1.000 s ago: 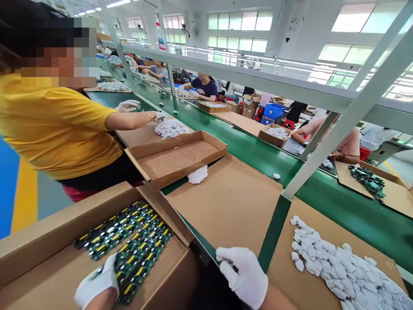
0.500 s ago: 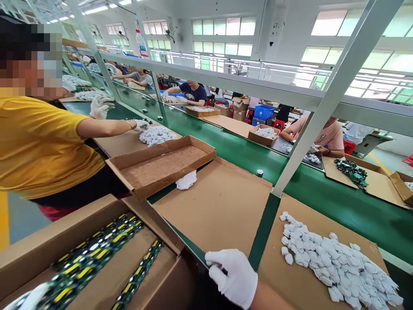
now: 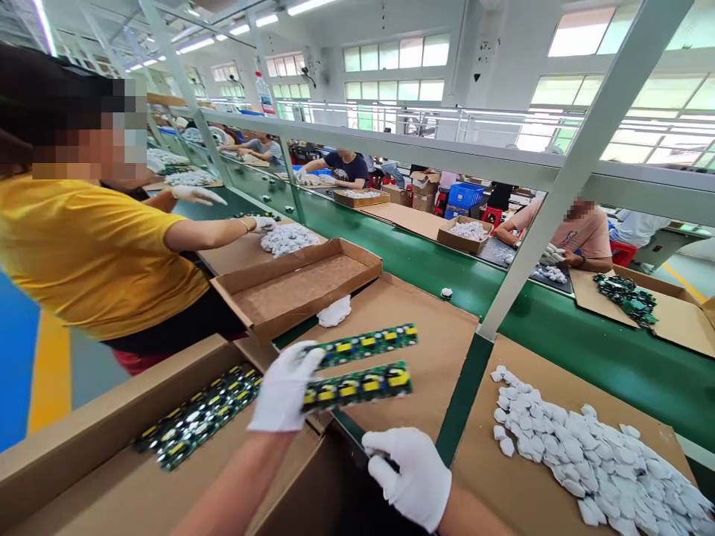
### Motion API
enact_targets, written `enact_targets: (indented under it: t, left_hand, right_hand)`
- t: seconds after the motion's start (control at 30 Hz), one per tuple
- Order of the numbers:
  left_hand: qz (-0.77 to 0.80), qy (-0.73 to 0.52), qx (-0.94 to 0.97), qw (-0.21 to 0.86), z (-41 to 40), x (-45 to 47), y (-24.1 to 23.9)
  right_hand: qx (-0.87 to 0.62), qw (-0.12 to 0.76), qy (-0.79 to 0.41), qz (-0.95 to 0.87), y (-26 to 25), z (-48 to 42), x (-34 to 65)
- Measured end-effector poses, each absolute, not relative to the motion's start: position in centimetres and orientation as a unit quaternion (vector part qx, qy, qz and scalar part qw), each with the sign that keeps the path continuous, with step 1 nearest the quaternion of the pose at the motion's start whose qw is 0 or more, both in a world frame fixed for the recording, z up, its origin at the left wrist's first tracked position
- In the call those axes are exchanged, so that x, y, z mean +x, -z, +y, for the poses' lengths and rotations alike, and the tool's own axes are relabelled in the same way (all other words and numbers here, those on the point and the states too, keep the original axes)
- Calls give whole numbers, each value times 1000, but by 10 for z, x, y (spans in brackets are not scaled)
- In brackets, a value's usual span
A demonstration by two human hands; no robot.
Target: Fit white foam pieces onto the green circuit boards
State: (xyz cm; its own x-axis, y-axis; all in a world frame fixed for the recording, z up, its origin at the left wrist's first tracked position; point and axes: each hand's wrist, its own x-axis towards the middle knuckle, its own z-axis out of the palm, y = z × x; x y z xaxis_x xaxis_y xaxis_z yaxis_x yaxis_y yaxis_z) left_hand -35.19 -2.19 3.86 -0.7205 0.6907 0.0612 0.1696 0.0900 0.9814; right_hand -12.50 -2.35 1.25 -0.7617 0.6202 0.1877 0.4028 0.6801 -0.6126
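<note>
My left hand (image 3: 284, 387), in a white glove, is closed on two circuit board strips, an upper strip (image 3: 369, 342) and a lower strip (image 3: 357, 387). Both are green with yellow parts and stick out to the right above a cardboard sheet (image 3: 430, 409). More circuit board strips (image 3: 206, 409) lie in the open cardboard box (image 3: 100, 424) at lower left. By the near table edge is my right hand (image 3: 413, 476), also gloved in white. Its fingers are curled with a gap between thumb and forefinger, and nothing shows in them.
A pile of small white pieces (image 3: 581, 447) covers cardboard at right. Beyond the sheet lie a shallow cardboard tray (image 3: 302, 283), a crumpled white item (image 3: 335, 311) and a green conveyor belt (image 3: 413, 264). A slanted metal post (image 3: 558, 193) rises at right. A co-worker (image 3: 94, 253) works at left.
My left hand has come up out of the box to the right, bringing two circuit board strips over the cardboard sheet. My right hand keeps its place by the edge. The view has shifted slightly.
</note>
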Motion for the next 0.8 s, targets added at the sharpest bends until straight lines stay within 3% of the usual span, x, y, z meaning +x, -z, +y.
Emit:
enact_targets:
  t: [0.13,0.27,0.37,0.47,0.5,0.57,0.67,0.8]
  left_hand:
    - [646,-607,356,295,42,-307,-19]
    - [621,-608,375,324,56,-291,-16]
    - [615,-632,358,307,44,-295,-24]
    - [596,-683,324,270,31,-297,-34]
    - [584,-701,314,260,28,-297,-37]
    - [560,-731,298,250,25,-294,-42]
    - [543,-738,287,279,29,-290,-49]
    - [499,-685,240,474,36,-292,-50]
  right_hand:
    - [-190,178,-224,-939,-3,-32,-121]
    - [-146,203,-227,-941,-6,-45,-116]
    - [-203,336,-217,-894,-33,-38,-105]
    - [-368,525,-168,-749,-66,-1,-92]
    - [-409,547,-157,-714,-73,17,-90]
    - [-460,547,-220,-664,-82,56,-90]
    - [-500,477,-405,-599,-82,103,-100]
    - [-501,444,-470,-576,-78,126,-115]
